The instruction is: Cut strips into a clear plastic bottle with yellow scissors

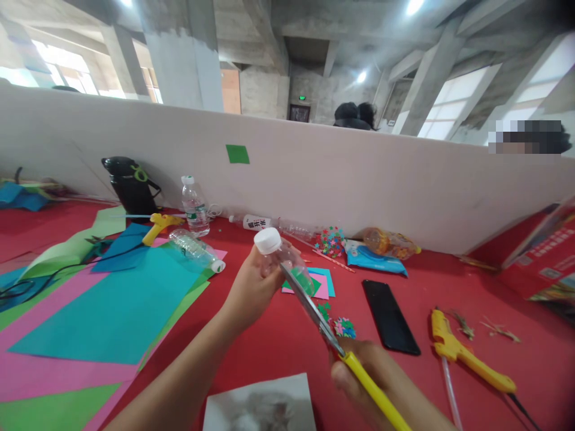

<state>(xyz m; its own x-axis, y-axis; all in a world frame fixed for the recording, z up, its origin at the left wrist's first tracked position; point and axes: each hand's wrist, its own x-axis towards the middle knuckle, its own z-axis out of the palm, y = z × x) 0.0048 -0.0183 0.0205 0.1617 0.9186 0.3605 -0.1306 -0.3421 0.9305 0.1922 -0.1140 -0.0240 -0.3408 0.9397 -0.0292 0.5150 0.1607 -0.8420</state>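
My left hand point(251, 287) is closed around a clear plastic bottle point(291, 257) with a white cap, tilted with the cap up and toward the left. In my right hand point(359, 365) is a pair of scissors point(318, 320) with yellow handles. The blades reach up to the bottle's side just below the cap; whether they cut into the plastic I cannot tell. Beneath the bottle lie small paper squares point(327, 281) in blue, pink and green. Colourful star-shaped pieces point(344, 327) rest on the red table close to the scissors.
Large coloured sheets point(112, 317) cover the left side. A yellow glue gun point(467, 353) and a black phone point(390, 317) lie on the right. Bottles, including an upright one point(194, 209), and a black flask point(130, 188) line the white partition point(287, 167). A printed sheet point(263, 407) is nearest me.
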